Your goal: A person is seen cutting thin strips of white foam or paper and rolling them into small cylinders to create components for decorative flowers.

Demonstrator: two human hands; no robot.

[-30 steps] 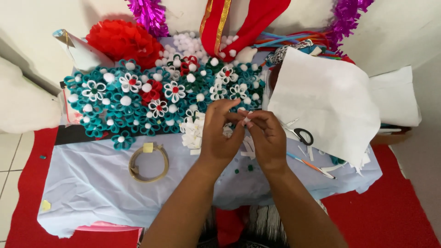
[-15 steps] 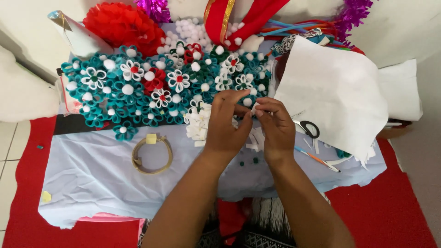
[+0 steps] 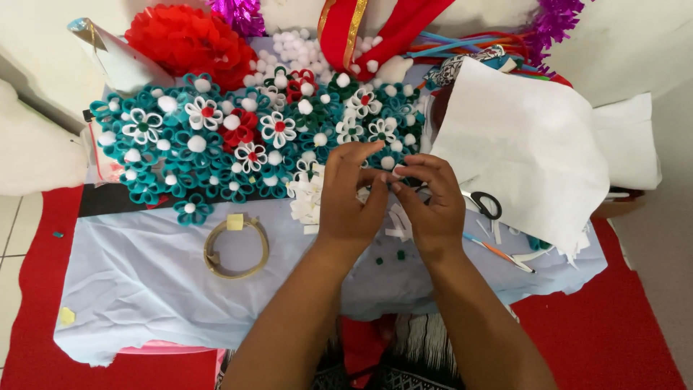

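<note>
Pinching a tiny white strip [image 3: 396,173] between both hands, right over the middle of the bench [image 3: 144,289]. Left hand [image 3: 351,195] curled with fingertips pressed together on the little piece; right hand [image 3: 429,198] curled too, fingertips meeting the left ones at the same spot. Too small to tell much more about the strip, only that it looks white and thin. Just under the hands, a small heap of white cut strips [image 3: 310,198] on the pale blue cloth. Behind the hands, a big mat of teal flowers [image 3: 173,159] with white pom-pom middles, plus some white flowers [image 3: 278,130] and a few red ones [image 3: 242,130] mixed in. Near the left hand, well apart from it, a brown tape ring [image 3: 235,249] lying flat with a small yellow bit on its rim. Beside the right hand, a big white sheet [image 3: 527,152] resting over other things, and black-handled scissors [image 3: 485,204] peeking out from under its edge. Close by, a thin stick [image 3: 498,253] lying slanted on the cloth. Far back, a fluffy red ball [image 3: 180,40], loose white pom-poms [image 3: 296,47], red ribbon [image 3: 375,29] and purple tinsel [image 3: 552,22]. Red floor mat [image 3: 613,325] below the bench.
</note>
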